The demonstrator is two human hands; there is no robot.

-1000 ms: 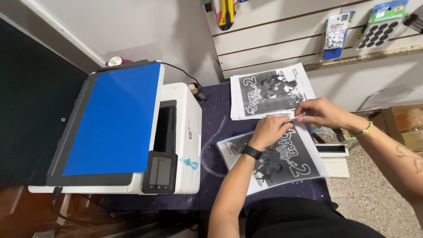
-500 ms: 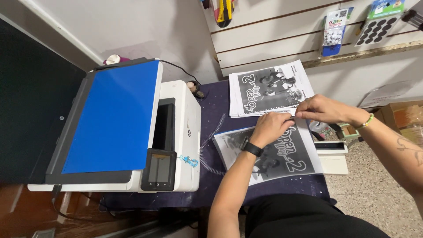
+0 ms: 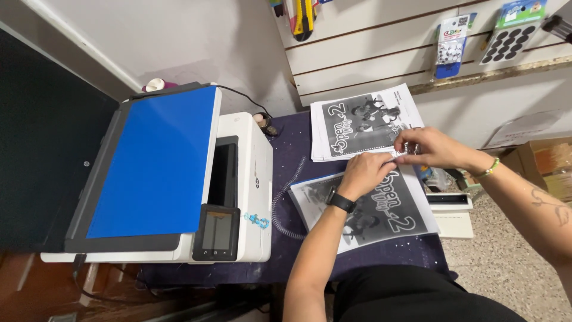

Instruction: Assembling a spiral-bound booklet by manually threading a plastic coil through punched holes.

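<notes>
Fingers (image 3: 398, 152) of my right hand (image 3: 430, 148) pinched shut on something small and whitish at the top edge of the near printed sheet (image 3: 381, 206); too small to tell, maybe the end of a binding coil. Left hand (image 3: 364, 174), black watch on the wrist, lies flat on that same sheet with fingers curled down, pressing the paper, gripping nothing I can make out. Sheet is grey-printed, lying tilted on the surface (image 3: 298, 149), which has a dark purple cloth over it. Second printed stack (image 3: 363, 122) sits just behind, touching the wall side. Clear spiral coil (image 3: 285, 203) lies loose left of the near sheet, between it and the white printer (image 3: 244, 179). Printer has a blue sheet (image 3: 155, 161) on its lid and a small screen panel at front. Slat wall (image 3: 369, 53) behind with hanging packets; yellow cutter (image 3: 302, 18) hung up top. Cardboard box (image 3: 548, 164) at right, speckled floor (image 3: 506, 268) below.
</notes>
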